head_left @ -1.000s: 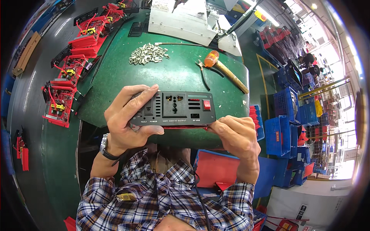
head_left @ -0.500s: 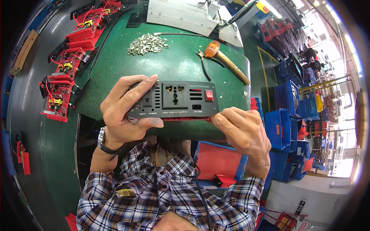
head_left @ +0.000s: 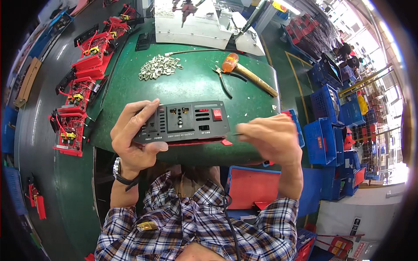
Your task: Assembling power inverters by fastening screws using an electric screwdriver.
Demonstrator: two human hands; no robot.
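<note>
A power inverter with a black end panel, a socket and a red rocker switch is tilted so its panel faces me. Around its left end my left hand is closed, fingers over the top and thumb below. A red edge of the casing shows under the panel, with a small red tab at its right corner. Just right of that corner, apart from it, my right hand is closed and somewhat blurred. A short dark tip pokes out between its fingertips; what it belongs to is hidden.
On the green bench lie a pile of small metal clips, pliers and an orange-headed mallet. Red open inverter units line the left side. A blue bin stands below right, blue crates farther right.
My right hand has come away from the inverter's right corner, baring the red tab there. The inverter has shifted a little left and down in view, still in my left hand.
</note>
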